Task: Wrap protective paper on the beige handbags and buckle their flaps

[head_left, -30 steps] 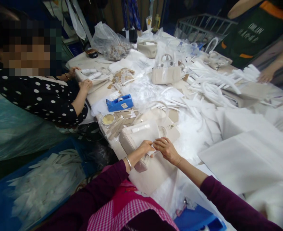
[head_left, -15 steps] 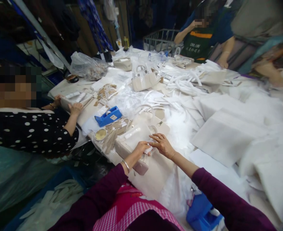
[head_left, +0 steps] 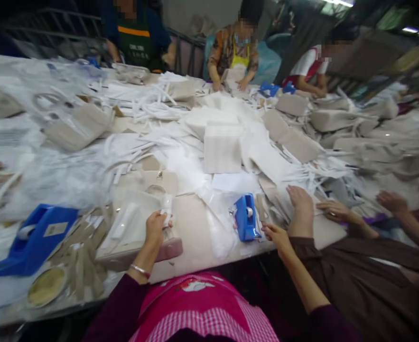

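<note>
In front of me a beige handbag (head_left: 124, 247) lies on the table, partly under clear plastic and white wrapping. My left hand (head_left: 155, 229) is closed on a small white-wrapped piece (head_left: 166, 207) at the bag's near side; I cannot tell whether it is part of a strap. A blue tape dispenser (head_left: 245, 216) stands to the right of the bag. My right hand (head_left: 276, 236) is at its lower right, fingertips pinched together close to its cutting end. Whatever is between those fingers is too small to make out.
At left are another blue tape dispenser (head_left: 34, 240), beige strips (head_left: 84, 266) and a round yellow tin (head_left: 47, 285). White foam sheets (head_left: 221, 147) and a wrapped handbag (head_left: 77, 126) lie farther back. A co-worker's brown sleeve (head_left: 366, 275) crosses close to my right arm; others work across the table.
The view has swung right. My right hand has left the bag and moved right to the tape dispenser. My left hand still grips the white-wrapped piece.
</note>
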The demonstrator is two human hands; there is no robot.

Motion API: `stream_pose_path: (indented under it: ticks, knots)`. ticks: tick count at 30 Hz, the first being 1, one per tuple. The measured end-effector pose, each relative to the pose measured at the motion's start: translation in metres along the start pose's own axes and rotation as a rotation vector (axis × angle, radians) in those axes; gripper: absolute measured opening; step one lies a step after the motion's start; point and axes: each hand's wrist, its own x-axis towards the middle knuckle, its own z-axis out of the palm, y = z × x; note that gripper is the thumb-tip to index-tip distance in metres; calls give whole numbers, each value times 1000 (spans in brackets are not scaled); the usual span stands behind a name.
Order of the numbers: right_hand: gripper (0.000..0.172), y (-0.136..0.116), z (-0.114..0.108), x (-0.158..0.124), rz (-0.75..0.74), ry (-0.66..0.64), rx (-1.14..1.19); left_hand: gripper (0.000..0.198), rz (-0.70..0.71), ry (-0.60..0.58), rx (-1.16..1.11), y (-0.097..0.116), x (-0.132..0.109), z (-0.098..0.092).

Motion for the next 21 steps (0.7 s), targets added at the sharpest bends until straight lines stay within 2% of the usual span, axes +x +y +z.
stream_pose_path:
  ticks: [2, 5, 9, 12, 16, 21]
  knots:
    - [40, 8, 0, -9, 12, 10, -5, 32, 6, 30, -10, -1, 1, 2]
    - [39, 7, 14, -14, -32, 28, 23, 35, 10, 51, -8, -1, 0, 3]
    - [42, -1, 29, -8, -49, -39, 55, 36, 5, 74, 0, -1, -2, 4]
    - [36, -7, 33, -3, -54, -33, 21, 37, 27, 85, 2, -2, -3, 4]
    - [32, -12, 26, -11, -82, 21, -6, 37, 44, 94, 3, -4, -2, 4]
    - [37, 2, 7, -48, -53, 104, -7, 37, 60, 105, 15, -8, 1, 3]
